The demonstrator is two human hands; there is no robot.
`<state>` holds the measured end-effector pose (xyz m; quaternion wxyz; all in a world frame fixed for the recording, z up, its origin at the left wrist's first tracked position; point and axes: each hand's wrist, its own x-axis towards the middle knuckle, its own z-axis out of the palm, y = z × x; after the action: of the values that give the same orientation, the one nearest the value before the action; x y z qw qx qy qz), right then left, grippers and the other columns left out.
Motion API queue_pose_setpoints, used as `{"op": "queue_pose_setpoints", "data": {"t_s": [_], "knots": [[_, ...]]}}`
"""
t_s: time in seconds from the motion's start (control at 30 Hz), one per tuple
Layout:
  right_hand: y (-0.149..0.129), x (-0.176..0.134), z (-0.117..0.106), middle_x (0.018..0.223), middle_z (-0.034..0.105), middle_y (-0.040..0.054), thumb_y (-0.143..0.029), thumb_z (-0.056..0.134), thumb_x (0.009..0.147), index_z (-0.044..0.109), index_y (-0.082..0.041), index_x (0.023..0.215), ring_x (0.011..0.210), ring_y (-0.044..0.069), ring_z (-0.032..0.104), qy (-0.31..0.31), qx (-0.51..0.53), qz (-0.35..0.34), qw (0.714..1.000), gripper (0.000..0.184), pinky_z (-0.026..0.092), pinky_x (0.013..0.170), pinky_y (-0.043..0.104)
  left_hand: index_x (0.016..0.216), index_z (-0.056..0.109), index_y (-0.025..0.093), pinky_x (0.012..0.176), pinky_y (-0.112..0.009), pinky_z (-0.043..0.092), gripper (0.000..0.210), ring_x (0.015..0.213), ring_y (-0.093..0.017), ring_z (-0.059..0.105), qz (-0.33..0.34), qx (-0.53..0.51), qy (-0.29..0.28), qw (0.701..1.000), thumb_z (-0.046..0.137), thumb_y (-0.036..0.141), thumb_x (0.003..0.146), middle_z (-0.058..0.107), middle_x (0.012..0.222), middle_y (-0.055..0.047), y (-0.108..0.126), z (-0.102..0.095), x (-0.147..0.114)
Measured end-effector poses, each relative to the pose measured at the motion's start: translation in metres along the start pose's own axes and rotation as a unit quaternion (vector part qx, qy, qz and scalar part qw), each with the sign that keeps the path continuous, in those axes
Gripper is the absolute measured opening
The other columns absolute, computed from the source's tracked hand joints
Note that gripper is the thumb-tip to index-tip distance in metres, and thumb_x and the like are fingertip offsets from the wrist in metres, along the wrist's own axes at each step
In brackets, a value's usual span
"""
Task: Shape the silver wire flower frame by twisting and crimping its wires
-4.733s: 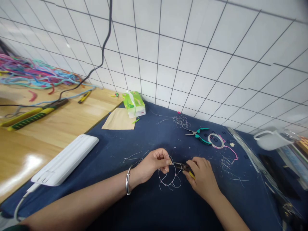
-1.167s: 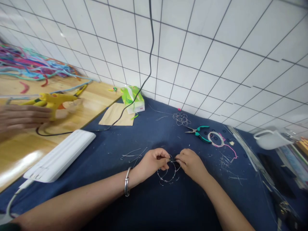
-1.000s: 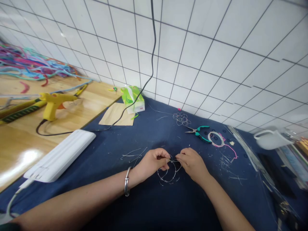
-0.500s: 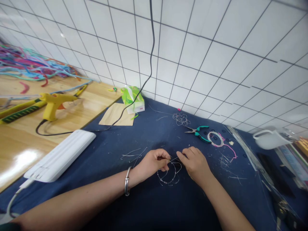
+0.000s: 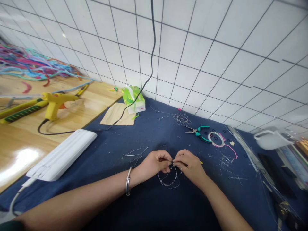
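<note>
Left hand (image 5: pixel 166 162) and right hand (image 5: pixel 179 161) both pinch the wire ring (image 5: pixel 168 185) (fingertips nearly meeting); best brace left, work right gently.

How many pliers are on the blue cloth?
1 clear: the teal-handled pliers, beyond the right hand. The yellow tip beside that hand may be another pair, mostly hidden; the dark clutter at lower right is too blurred to tell.
</note>
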<state>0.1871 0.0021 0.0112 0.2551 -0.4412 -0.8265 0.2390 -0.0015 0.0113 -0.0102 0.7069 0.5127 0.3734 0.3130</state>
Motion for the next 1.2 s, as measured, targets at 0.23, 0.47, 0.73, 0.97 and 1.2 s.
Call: {"op": "queue_pose_setpoints", "data": {"t_s": [0.23, 0.47, 0.73, 0.97, 1.2], "knots": [[0.002, 0.001, 0.005, 0.073, 0.058, -0.0014, -0.022, 0.058, 0.074, 0.063, -0.021, 0.077, 0.067, 0.011, 0.054, -0.029, 0.175, 0.147, 0.973, 0.006, 0.043, 0.063, 0.023, 0.083, 0.056, 0.014, 0.06, -0.025, 0.049, 0.011, 0.06, -0.012, 0.061, 0.0, 0.016, -0.005, 1.0, 0.055, 0.022, 0.075, 0.062, 0.063, 0.0, 0.002, 0.0, -0.002], [0.003, 0.001, 0.008, 0.062, 0.057, -0.0025, -0.028, 0.057, 0.074, 0.058, -0.016, 0.076, 0.057, 0.009, 0.055, -0.074, 0.282, 0.202, 0.935, 0.012, 0.046, 0.056, 0.023, 0.08, 0.056, 0.015, 0.057, -0.025, 0.049, 0.01, 0.06, -0.013, 0.062, -0.018, 0.034, -0.01, 0.999, 0.055, 0.022, 0.074, 0.064, 0.064, -0.001, 0.005, 0.001, -0.001], [-0.008, 0.003, 0.018, 0.063, 0.057, -0.0033, -0.026, 0.057, 0.072, 0.054, -0.018, 0.078, 0.056, 0.009, 0.055, -0.052, 0.33, 0.231, 0.914, 0.011, 0.047, 0.055, 0.022, 0.079, 0.055, 0.015, 0.057, -0.024, 0.049, 0.008, 0.061, -0.012, 0.062, -0.02, 0.041, 0.004, 0.999, 0.053, 0.021, 0.075, 0.064, 0.064, -0.001, 0.007, 0.002, -0.002], [-0.015, 0.004, 0.022, 0.067, 0.059, -0.0037, -0.023, 0.052, 0.075, 0.053, -0.021, 0.088, 0.058, 0.009, 0.057, -0.026, 0.304, 0.245, 0.92, 0.014, 0.048, 0.056, 0.022, 0.075, 0.054, 0.016, 0.053, -0.021, 0.047, 0.006, 0.056, -0.01, 0.06, -0.014, 0.067, 0.032, 0.997, 0.053, 0.022, 0.074, 0.064, 0.063, 0.0, 0.001, 0.002, 0.0], [-0.019, 0.003, 0.018, 0.073, 0.062, -0.001, -0.019, 0.045, 0.077, 0.056, -0.021, 0.092, 0.064, 0.011, 0.059, -0.04, 0.239, 0.236, 0.941, 0.019, 0.048, 0.06, 0.023, 0.076, 0.055, 0.016, 0.053, -0.022, 0.048, 0.007, 0.056, -0.011, 0.061, -0.007, 0.09, 0.042, 0.995, 0.049, 0.016, 0.072, 0.063, 0.062, 0.0, -0.004, 0.0, 0.002]]}}
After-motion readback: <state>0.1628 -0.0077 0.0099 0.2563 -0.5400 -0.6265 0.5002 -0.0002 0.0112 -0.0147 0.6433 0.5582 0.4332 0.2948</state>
